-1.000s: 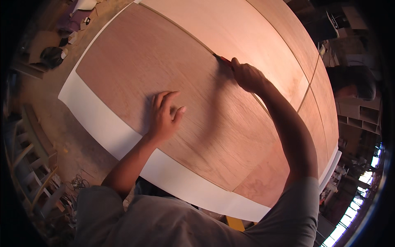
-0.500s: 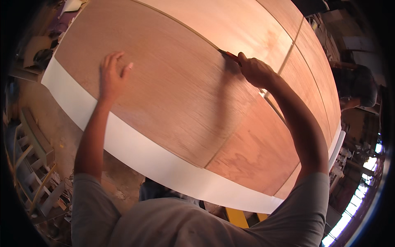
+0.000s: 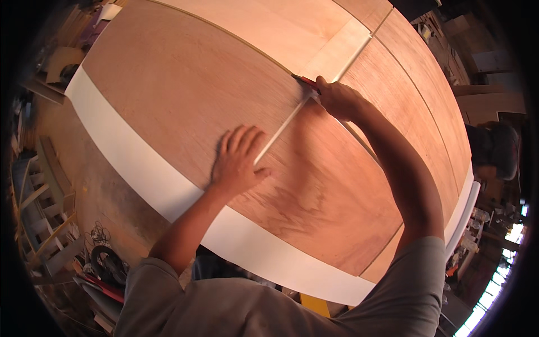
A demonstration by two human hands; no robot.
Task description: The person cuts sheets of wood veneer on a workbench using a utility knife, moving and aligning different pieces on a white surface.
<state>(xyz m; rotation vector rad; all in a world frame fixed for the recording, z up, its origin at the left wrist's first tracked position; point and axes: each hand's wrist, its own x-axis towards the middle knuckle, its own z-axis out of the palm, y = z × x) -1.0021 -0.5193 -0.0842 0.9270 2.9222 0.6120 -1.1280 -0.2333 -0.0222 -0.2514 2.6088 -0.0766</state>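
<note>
Gripping: right hand, curled round slim red tool projecting left of its fingers; likely light, stiff, best held by its body. Left hand: spread, empty, over plywood panel.

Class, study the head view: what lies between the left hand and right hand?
In the head view, bare parts of two wooden panels lie between the left hand and the right hand, with a narrow pale seam separating the panels.

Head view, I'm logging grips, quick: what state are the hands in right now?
Left hand: open, palm down over the flat brown wooden panel, nothing visibly held.
Right hand: closed around a slim red-and-black tool.
</note>
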